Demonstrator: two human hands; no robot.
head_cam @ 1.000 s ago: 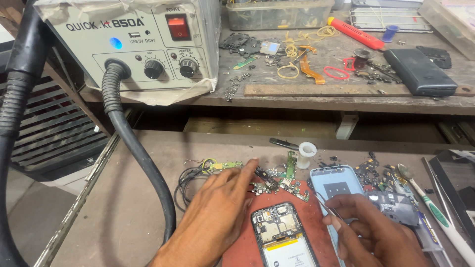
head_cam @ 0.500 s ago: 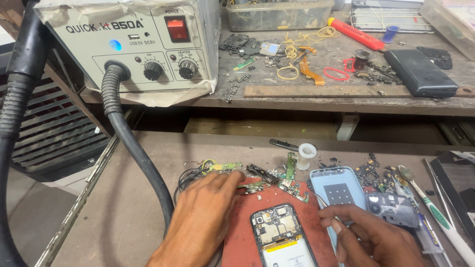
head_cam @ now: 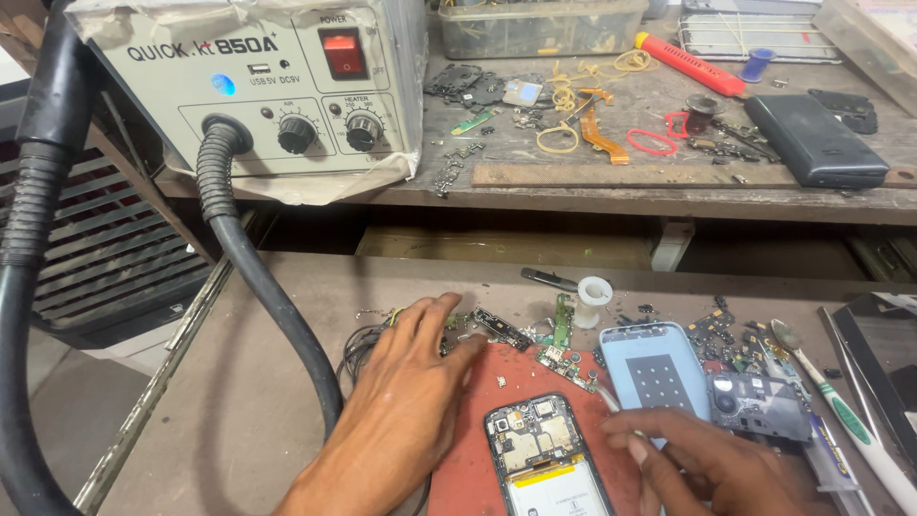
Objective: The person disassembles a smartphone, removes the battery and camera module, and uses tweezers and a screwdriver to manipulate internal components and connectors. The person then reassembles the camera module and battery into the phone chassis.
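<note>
My left hand [head_cam: 406, 397] lies flat with fingers spread, its grip empty, on small parts [head_cam: 497, 330] beside the red mat [head_cam: 478, 459]. My right hand [head_cam: 712, 463] rests by the opened phone [head_cam: 543, 459] on that mat; its grip I cannot tell.

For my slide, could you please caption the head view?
Left hand rests by small circuit boards; right hand beside an opened phone on a red mat.

There are two hands, the left hand [head_cam: 406, 401] and the right hand [head_cam: 716, 468]. One open phone [head_cam: 540, 454] lies on one red mat [head_cam: 478, 382]. One grey machine [head_cam: 258, 86] has two knobs.
</note>
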